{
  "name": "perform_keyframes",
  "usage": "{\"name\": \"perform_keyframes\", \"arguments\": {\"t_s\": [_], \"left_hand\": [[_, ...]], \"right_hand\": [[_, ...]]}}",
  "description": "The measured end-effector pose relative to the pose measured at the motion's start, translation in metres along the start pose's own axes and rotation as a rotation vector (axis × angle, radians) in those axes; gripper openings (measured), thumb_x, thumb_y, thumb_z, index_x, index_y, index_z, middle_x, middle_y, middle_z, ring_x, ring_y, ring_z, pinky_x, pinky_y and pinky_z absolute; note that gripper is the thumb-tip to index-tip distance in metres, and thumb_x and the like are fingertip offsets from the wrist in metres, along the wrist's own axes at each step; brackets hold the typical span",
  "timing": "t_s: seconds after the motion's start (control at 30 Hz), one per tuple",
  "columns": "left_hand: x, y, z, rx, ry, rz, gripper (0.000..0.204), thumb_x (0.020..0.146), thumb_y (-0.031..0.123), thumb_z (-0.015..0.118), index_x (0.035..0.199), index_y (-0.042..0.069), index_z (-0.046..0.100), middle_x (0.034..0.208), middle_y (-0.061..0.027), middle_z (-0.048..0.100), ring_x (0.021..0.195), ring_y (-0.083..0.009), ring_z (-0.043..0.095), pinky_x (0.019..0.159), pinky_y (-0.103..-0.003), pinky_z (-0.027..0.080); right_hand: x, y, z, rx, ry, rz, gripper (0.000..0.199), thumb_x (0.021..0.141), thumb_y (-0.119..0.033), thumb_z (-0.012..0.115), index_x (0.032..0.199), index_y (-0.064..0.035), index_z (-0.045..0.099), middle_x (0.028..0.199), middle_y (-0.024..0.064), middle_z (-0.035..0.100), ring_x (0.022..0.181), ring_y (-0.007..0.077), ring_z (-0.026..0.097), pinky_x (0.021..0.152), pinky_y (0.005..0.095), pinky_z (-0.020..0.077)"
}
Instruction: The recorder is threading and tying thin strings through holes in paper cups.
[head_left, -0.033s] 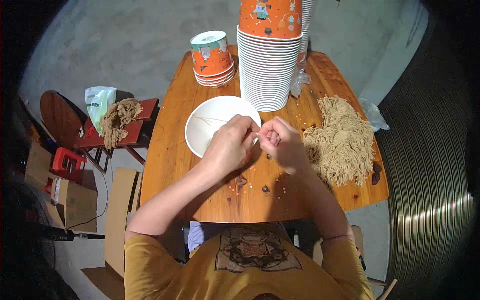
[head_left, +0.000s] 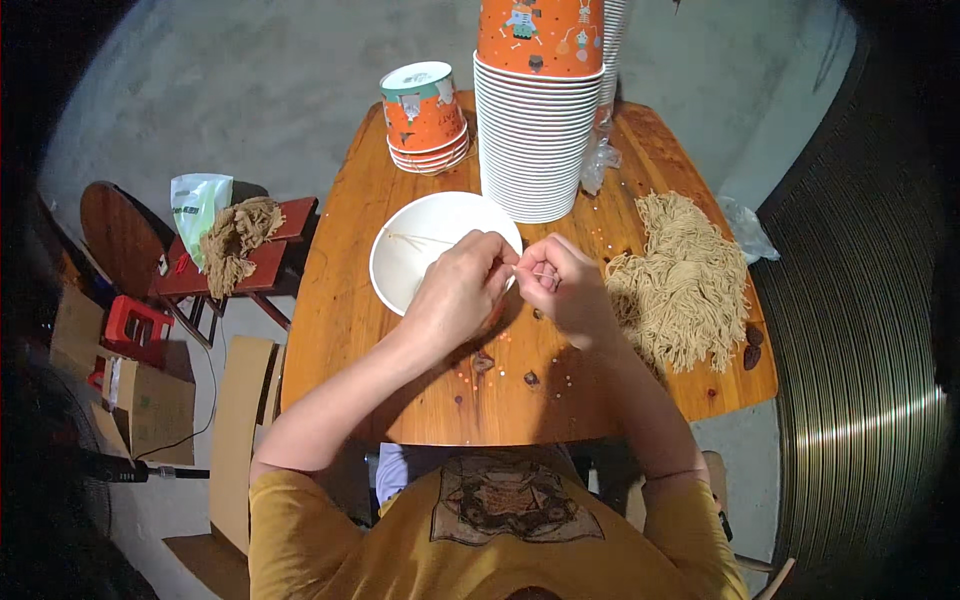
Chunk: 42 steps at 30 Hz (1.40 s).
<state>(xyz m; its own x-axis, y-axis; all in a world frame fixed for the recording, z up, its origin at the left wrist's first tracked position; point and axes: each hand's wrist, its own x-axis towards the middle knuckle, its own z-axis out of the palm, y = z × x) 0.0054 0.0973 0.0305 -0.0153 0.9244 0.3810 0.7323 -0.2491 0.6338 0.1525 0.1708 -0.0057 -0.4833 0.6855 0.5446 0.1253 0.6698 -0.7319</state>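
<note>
A white-lined paper bucket sits on the table with its mouth facing up toward me. My left hand is closed over its near right rim, fingers curled and partly hidden from view. Inside the bucket a thin tan string runs from the far left wall toward my left fingers. Just outside the rim my right hand pinches a thin string end, its fingertips close to the left ones. Right of my right hand lies a big heap of tan strings.
A tall stack of orange-and-white paper buckets stands behind the bucket, with a shorter upside-down stack to its left. Small coloured specks dot the wooden table. At left, a red-brown bench holds more string; cardboard boxes sit below.
</note>
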Motion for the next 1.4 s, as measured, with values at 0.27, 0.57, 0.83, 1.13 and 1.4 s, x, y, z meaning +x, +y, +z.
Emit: {"name": "perform_keyframes", "arguments": {"t_s": [0.27, 0.57, 0.83, 1.13, 1.4], "left_hand": [[0.001, 0.000, 0.001, -0.098, -0.012, -0.108, 0.008, 0.083, 0.006, 0.056, 0.086, -0.001, 0.053, 0.083, -0.0163, 0.060, 0.077, -0.0326, 0.060, 0.068, -0.039, 0.047], [0.005, -0.015, 0.007, -0.377, -0.013, -0.149, 0.015, 0.083, 0.003, 0.056, 0.096, 0.002, 0.049, 0.077, -0.0044, 0.056, 0.069, -0.0122, 0.054, 0.065, -0.028, 0.045], [0.006, -0.016, 0.003, -0.478, -0.057, -0.150, 0.031, 0.081, -0.004, 0.057, 0.107, 0.002, 0.042, 0.078, -0.0024, 0.052, 0.071, -0.0094, 0.050, 0.068, -0.024, 0.044], [0.013, -0.014, -0.003, -0.673, -0.133, -0.277, 0.032, 0.082, -0.002, 0.060, 0.108, 0.003, 0.042, 0.083, -0.0008, 0.053, 0.079, -0.0078, 0.050, 0.076, -0.021, 0.042], [0.016, -0.024, -0.004, -0.894, -0.167, -0.484, 0.039, 0.074, -0.005, 0.061, 0.109, 0.002, 0.043, 0.087, -0.0026, 0.058, 0.083, -0.0102, 0.054, 0.081, -0.022, 0.041]], "right_hand": [[0.000, 0.001, -0.001, 0.021, -0.028, -0.033, 0.009, 0.077, -0.001, 0.064, 0.081, -0.0012, 0.056, 0.073, 0.0004, 0.051, 0.059, 0.0055, 0.044, 0.053, 0.0211, 0.0388], [-0.002, -0.002, 0.002, 0.052, -0.009, 0.007, 0.008, 0.079, 0.000, 0.063, 0.081, 0.0003, 0.055, 0.074, 0.0002, 0.051, 0.059, 0.0050, 0.045, 0.053, 0.0203, 0.0393], [-0.002, 0.003, 0.009, 0.065, 0.045, 0.029, 0.010, 0.077, -0.002, 0.063, 0.082, -0.0013, 0.055, 0.074, 0.0051, 0.054, 0.057, 0.0102, 0.052, 0.052, 0.0255, 0.0434], [-0.007, 0.009, 0.012, 0.234, 0.047, 0.191, 0.004, 0.084, -0.001, 0.060, 0.086, -0.0013, 0.056, 0.070, -0.0045, 0.051, 0.060, 0.0007, 0.044, 0.052, 0.0168, 0.0376], [-0.008, 0.003, 0.011, 0.161, 0.082, 0.105, 0.009, 0.081, 0.000, 0.062, 0.087, -0.0034, 0.057, 0.072, -0.0017, 0.053, 0.060, 0.0034, 0.049, 0.053, 0.0182, 0.0407]]}}
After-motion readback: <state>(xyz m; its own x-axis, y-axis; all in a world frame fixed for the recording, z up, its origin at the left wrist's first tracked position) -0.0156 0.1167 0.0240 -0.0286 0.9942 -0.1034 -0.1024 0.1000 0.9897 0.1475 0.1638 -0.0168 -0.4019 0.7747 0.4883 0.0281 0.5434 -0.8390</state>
